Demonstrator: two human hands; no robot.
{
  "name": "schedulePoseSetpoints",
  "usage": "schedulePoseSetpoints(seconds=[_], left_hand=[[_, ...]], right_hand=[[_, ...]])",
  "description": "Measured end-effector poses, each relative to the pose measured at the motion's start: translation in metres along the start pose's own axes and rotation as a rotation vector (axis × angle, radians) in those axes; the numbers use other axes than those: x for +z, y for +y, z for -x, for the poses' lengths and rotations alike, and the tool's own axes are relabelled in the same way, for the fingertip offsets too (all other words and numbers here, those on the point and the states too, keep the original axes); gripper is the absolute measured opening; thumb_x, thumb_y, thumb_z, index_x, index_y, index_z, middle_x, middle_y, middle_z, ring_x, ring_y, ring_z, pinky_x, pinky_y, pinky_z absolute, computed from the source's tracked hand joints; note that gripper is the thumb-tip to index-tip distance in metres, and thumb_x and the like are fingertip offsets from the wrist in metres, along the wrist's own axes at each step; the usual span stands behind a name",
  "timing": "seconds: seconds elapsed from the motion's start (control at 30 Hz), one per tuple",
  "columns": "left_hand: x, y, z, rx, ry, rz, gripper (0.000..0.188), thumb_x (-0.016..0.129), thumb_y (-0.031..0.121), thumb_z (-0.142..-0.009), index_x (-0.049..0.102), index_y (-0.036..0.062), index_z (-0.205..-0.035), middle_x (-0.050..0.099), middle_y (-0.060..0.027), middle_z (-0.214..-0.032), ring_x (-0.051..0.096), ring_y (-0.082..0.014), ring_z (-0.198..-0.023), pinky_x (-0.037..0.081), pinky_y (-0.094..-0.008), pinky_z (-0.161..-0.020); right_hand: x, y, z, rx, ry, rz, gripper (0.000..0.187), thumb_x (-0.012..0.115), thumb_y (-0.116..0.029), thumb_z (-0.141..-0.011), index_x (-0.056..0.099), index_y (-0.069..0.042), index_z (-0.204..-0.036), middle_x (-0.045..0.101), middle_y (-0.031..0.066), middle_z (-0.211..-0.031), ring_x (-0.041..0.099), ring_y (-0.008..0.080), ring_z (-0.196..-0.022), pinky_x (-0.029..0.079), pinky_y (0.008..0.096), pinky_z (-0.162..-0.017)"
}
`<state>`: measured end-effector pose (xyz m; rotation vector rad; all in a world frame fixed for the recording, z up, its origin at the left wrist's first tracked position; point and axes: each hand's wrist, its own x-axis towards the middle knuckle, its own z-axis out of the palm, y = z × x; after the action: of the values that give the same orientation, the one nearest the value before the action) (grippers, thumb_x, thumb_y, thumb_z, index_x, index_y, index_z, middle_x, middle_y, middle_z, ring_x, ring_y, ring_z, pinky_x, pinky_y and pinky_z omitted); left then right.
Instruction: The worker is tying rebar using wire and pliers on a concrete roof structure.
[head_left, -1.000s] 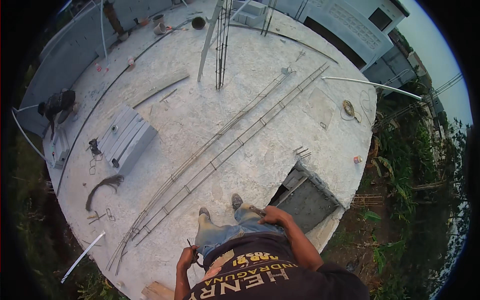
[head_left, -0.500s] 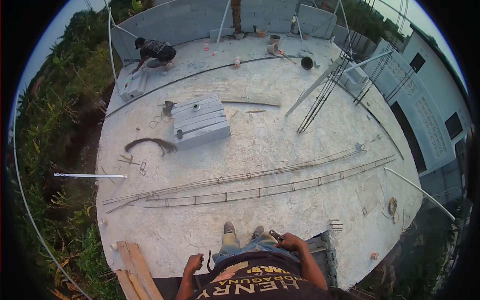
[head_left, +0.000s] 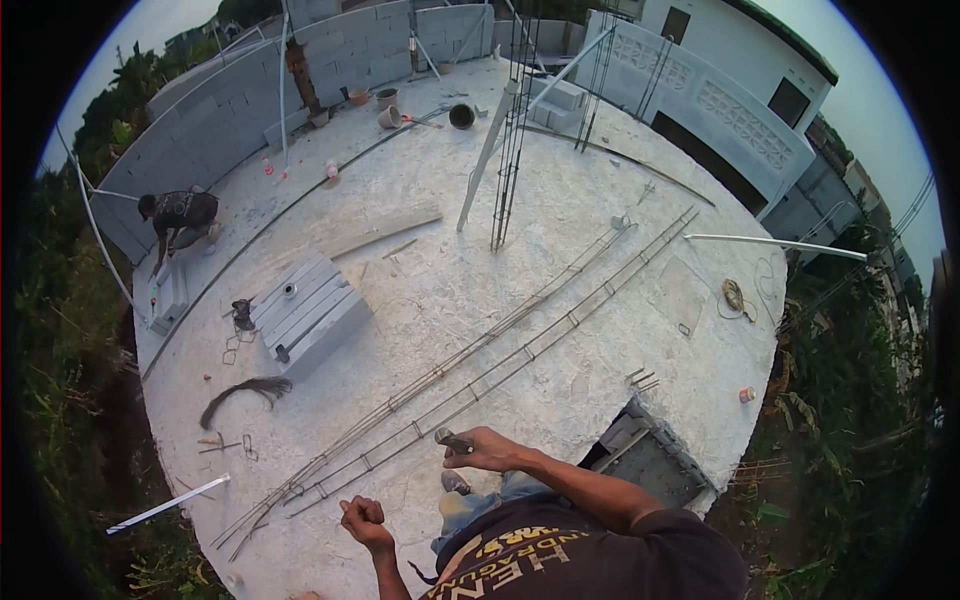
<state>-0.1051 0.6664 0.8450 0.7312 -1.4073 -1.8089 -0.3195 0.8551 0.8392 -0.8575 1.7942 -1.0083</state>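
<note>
My right hand (head_left: 482, 449) is closed around the handles of pincers (head_left: 446, 438), whose rounded metal head points left. My left hand (head_left: 364, 520) is curled into a fist in front of me; whether something small is inside it is hidden. Both hands are raised above the concrete slab. Beyond them two long, narrow reinforcing-bar frames lie side by side: the nearer rebar frame (head_left: 530, 353) has small stirrups spaced along it, and the farther rebar frame (head_left: 440, 372) looks narrower. My hands appear apart from both.
A rectangular opening (head_left: 665, 462) in the slab lies close on my right, with bar ends sticking up beside it. Grey blocks (head_left: 318, 318) are stacked left of the frames, near a wire bundle (head_left: 245, 392). A co-worker (head_left: 182, 222) crouches far left. Upright column bars (head_left: 508, 165) stand ahead.
My view has turned to the right, and my body has turned with it. Both hands have moved forward and up from beside my waist; the pincers are still in my right hand.
</note>
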Motion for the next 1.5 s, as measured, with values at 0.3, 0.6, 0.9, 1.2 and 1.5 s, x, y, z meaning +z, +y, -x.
schedulePoseSetpoints(seconds=[0.3,0.6,0.9,1.2,1.5], left_hand=[[0.092,0.056,-0.024,-0.112,-0.154,0.610,0.060,0.031,0.052,-0.101,0.028,0.0138,-0.055,0.019,0.0042,-0.050,0.012,-0.0101,-0.044,0.016,-0.0294,-0.043],[0.046,0.058,-0.037,-0.028,0.131,0.649,0.056,0.030,0.054,-0.101,0.027,0.0159,-0.060,0.016,0.0047,-0.050,0.009,-0.0090,-0.043,0.011,-0.0287,-0.040],[-0.024,0.079,-0.049,-0.081,0.369,0.654,0.045,0.035,0.046,-0.103,0.030,0.0175,-0.068,0.019,0.0050,-0.054,0.013,-0.0065,-0.042,0.012,-0.0280,-0.038],[-0.015,0.065,-0.100,0.388,0.974,0.536,0.034,0.041,0.042,-0.100,0.047,0.0082,-0.099,0.040,0.0025,-0.070,0.030,-0.0072,-0.049,0.026,-0.0230,-0.042],[-0.050,0.044,-0.053,0.140,0.594,0.648,0.031,0.054,0.025,-0.099,0.059,-0.0006,-0.117,0.062,-0.0014,-0.080,0.054,-0.0086,-0.062,0.045,-0.0249,-0.058]], right_hand=[[0.004,-0.101,0.004,-0.158,-0.071,-0.223,0.025,0.062,-0.018,-0.094,0.067,0.000,-0.111,0.069,0.0075,-0.085,0.059,0.0151,-0.078,0.047,0.0305,-0.073],[0.027,-0.095,-0.006,-0.007,-0.302,-0.042,0.025,0.068,-0.022,-0.091,0.069,0.001,-0.101,0.066,0.0029,-0.078,0.054,0.0104,-0.071,0.045,0.0285,-0.066],[0.039,-0.108,-0.016,-0.258,-0.175,0.215,0.020,0.066,-0.015,-0.090,0.067,-0.003,-0.106,0.066,0.0143,-0.077,0.062,0.0172,-0.068,0.048,0.0322,-0.064],[0.080,-0.123,-0.033,-0.376,-0.105,0.209,0.020,0.065,-0.011,-0.091,0.069,0.000,-0.106,0.069,0.0102,-0.080,0.057,0.0107,-0.073,0.049,0.0299,-0.066],[0.047,-0.101,-0.034,-0.311,-0.186,0.127,0.018,0.064,-0.010,-0.091,0.070,0.000,-0.105,0.070,0.0076,-0.085,0.060,0.0113,-0.081,0.048,0.0287,-0.075]])
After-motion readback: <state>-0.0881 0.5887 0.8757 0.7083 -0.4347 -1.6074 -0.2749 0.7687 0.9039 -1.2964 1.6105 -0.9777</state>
